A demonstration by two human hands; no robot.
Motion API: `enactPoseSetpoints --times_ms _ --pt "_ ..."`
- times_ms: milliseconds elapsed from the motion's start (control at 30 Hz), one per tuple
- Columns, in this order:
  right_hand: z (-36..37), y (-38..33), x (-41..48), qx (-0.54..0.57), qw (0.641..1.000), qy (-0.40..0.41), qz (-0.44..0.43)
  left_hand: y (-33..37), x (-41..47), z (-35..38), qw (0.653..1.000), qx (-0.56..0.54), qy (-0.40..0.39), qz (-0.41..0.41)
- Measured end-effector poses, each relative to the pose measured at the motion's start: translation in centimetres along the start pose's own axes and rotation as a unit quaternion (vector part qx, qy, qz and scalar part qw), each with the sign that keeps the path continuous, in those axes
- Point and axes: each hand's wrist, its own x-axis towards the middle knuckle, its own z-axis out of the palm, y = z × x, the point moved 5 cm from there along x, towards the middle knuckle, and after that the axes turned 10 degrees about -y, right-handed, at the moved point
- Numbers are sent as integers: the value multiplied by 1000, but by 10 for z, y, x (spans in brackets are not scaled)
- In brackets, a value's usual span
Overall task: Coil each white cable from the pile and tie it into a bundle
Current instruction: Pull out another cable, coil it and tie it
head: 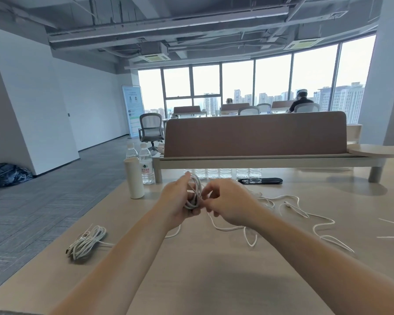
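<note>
The fingertips (212,202) of the right hand (229,204) pinch a white strand just where it meets the coil (194,193), probably so that the free tail can be wound round the loops as a binding turn. The left hand (178,198) has its fingers curled round that coil and holds it upright above the middle of the tabletop (214,280), which, as I judge it, keeps the stacked loops from springing apart while the other hand works. One tail drops from the coil to the wood and runs under the right wrist. By count there is one coil in hand and one finished bundle (87,243), lying near the left edge, seemingly put there to be out of the working space. There is also one loose tangle (289,208) spread toward the right edge; its strands cross, so the number of cables in it cannot be told. At least two thin white strips (389,237) lie at the right edge, possibly ties. Toward the far left corner stand two water bottles (146,165) and one white flask (134,178). Six more bottles (225,172) show under the raised shelf (259,159) along the far edge, with one black flat object (259,180) just in front
</note>
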Motion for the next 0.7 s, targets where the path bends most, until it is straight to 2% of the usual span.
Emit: enactPoseSetpoints --times_ms 100,267,400,567,700 --pt "-4 4 -3 -59 998 -18 5 1 0 -6 1000 -19 14 -1" --pt "2 -1 -5 -58 997 -44 -20 -3 4 -5 1000 6 8 -7" --pt "9 -5 -2 -31 998 -31 -47 -4 3 0 999 30 -10 -8" --pt "8 -2 -2 -32 996 -66 -41 0 2 -5 1000 4 -22 -5" --pt "4 8 -4 -105 992 -67 -9 7 1 -15 999 -30 -4 -9"
